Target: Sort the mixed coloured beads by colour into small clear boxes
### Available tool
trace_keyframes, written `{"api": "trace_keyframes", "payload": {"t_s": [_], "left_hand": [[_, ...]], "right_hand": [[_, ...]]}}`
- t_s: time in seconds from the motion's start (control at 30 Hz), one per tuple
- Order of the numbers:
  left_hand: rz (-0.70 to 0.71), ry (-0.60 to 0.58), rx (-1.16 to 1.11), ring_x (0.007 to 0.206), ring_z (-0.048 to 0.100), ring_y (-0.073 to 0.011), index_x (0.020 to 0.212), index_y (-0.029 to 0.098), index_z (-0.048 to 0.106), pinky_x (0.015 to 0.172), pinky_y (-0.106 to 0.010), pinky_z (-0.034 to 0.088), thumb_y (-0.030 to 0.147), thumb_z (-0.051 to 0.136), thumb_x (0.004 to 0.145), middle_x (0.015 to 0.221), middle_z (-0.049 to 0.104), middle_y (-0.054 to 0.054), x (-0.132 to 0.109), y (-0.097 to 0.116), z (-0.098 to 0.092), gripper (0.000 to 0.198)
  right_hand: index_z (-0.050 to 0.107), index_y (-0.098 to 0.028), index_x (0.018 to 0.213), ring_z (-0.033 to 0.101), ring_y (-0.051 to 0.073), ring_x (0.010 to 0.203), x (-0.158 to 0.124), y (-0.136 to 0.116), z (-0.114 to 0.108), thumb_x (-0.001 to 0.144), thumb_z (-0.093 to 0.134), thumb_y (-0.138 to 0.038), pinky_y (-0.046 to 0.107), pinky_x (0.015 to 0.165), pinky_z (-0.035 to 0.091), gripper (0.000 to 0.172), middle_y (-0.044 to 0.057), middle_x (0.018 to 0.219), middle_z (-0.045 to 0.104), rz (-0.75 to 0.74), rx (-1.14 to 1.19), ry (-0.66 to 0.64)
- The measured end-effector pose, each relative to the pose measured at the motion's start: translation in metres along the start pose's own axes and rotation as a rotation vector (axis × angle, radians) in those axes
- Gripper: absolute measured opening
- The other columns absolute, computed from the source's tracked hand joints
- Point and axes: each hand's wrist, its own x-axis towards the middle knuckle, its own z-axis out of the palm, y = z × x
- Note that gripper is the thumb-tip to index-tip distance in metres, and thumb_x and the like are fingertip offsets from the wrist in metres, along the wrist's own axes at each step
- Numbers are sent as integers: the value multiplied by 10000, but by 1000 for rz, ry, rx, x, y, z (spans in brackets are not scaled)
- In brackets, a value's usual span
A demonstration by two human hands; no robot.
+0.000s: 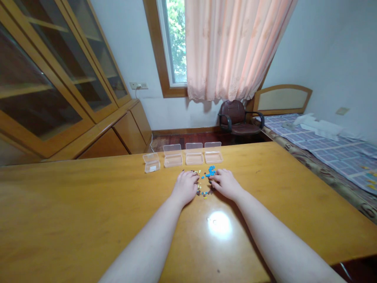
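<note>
table [64, 220], yellow-brown and glossy, runs from the near side toward the window wall, with a white glare [219, 225] on it between two bare forearms [150, 237]. past the glare, left hand [185, 188] and right hand [229, 184] rest palm down, closer to the far edge than to the near one. the left fingers are bent and close together, the right ones slightly spread; whether either hand pinches anything, i cannot tell. between the hands, toward the far edge, small pieces lie loosely scattered: blue pieces [211, 170] bunched by the right fingertips, brown pieces [210, 192] mostly on the near side, yellow pieces [205, 197] mixed in.

just beyond, four clear boxes [173, 160] stand in a row along the far edge, lids raised; the leftmost is smaller and has a white slip [152, 168] in it.

behind the far right corner is a brown armchair [240, 118] on dark red floor [185, 138]; past the right edge, a bed [324, 145] with a checked cover. beyond the left part, a glass-fronted cabinet [101, 129]. farthest, a pink curtain [232, 51] half-hides a window [176, 43] full of green leaves.
</note>
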Motion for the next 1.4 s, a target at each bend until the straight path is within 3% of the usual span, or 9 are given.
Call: {"api": "trace_keyframes", "payload": {"t_s": [0.1,0.17,0.33,0.43,0.63,0.8,1.0,1.27,1.4], "left_hand": [[-51,12,16,1148,496,-229,1158,214,605,1047,-429,316,147,500,764,1209,603,-69,2,-2,4,414],[-98,7,25,1166,480,-234,1224,188,555,1043,-424,320,171,488,781,1251,573,-84,4,-2,7,448],[-142,-56,23,1255,401,-249,1308,190,475,1082,-452,264,198,463,809,1356,479,-108,6,0,11,499],[-120,-87,26,1303,343,-272,1336,246,450,1097,-495,214,223,467,824,1414,409,-104,5,0,13,513],[-81,-107,32,1343,270,-303,1314,349,461,1088,-594,127,286,461,859,1473,326,-58,6,1,19,460],[-93,-99,51,1342,267,-320,1275,332,507,1079,-616,123,306,459,860,1456,353,-68,7,2,22,418],[-183,-16,95,1310,317,-313,1235,263,547,1079,-575,201,241,485,824,1360,470,-93,6,-1,20,417],[-222,50,75,1219,433,-284,1154,238,607,1058,-526,280,202,497,808,1259,566,-83,6,-6,19,365],[-160,71,-5,1159,489,-230,1082,257,660,1050,-456,320,123,493,787,1212,605,-47,8,-13,16,365]], "right_hand": [[632,-260,1145,455,247,1041,2,-1,5,883,490,-424,427,939,312,340,99,1119,565,50,-54,61],[565,-270,1238,359,305,1206,3,-4,11,855,514,-486,517,1026,202,443,117,1327,454,60,-91,68],[495,-331,1301,144,359,1363,6,-6,23,850,480,-553,608,1052,64,504,92,1499,237,47,-97,-51],[474,-314,1320,154,336,1369,6,-3,22,859,463,-550,600,1063,77,518,92,1505,233,35,-83,-44],[561,-231,1237,283,300,1317,8,5,19,883,456,-474,583,1072,134,442,119,1410,408,119,-56,66],[609,-281,1187,291,303,1312,5,3,16,869,486,-479,568,1079,128,394,89,1382,447,71,-35,10],[496,-379,1296,181,343,1363,1,-2,16,844,502,-543,607,1059,94,482,64,1488,293,-22,-27,-134],[518,-308,1291,215,367,1348,2,14,18,872,472,-493,643,1043,95,460,89,1485,299,147,-86,-25],[569,-301,1238,269,315,1333,0,16,10,881,487,-403,594,1065,142,381,66,1427,406,109,-28,6]]}}
